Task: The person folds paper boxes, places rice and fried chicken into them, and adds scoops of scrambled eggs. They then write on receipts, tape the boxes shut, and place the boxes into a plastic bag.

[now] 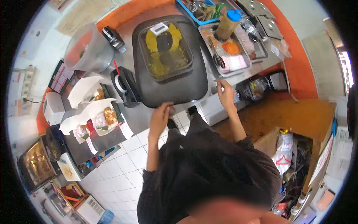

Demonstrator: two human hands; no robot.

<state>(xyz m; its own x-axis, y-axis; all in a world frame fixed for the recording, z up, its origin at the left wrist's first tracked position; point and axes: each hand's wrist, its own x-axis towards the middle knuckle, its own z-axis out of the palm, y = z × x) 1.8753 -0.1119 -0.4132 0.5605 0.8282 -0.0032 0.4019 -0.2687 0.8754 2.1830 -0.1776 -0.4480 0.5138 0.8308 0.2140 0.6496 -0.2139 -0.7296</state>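
A large black tray (173, 91) lies on the steel table in front of me. On it rests a clear-walled rectangular container (168, 73) with yellow-green residue, and a small white device with a display (159, 28) sits at its far end. My left hand (161, 115) is at the tray's front edge, fingers loosely extended and holding nothing I can see. Just right of the tray, over the table's front edge, my right hand (225, 94) hovers with its fingers apart and slightly bent.
Left of the tray stand a black tape dispenser (126, 89), open food boxes (106, 118) with paper slips, and a large translucent tub (89, 52). To the right, a metal tray (244, 65) carries a blue-capped bottle (228, 26), scissors (218, 59) and orange shreds (231, 47).
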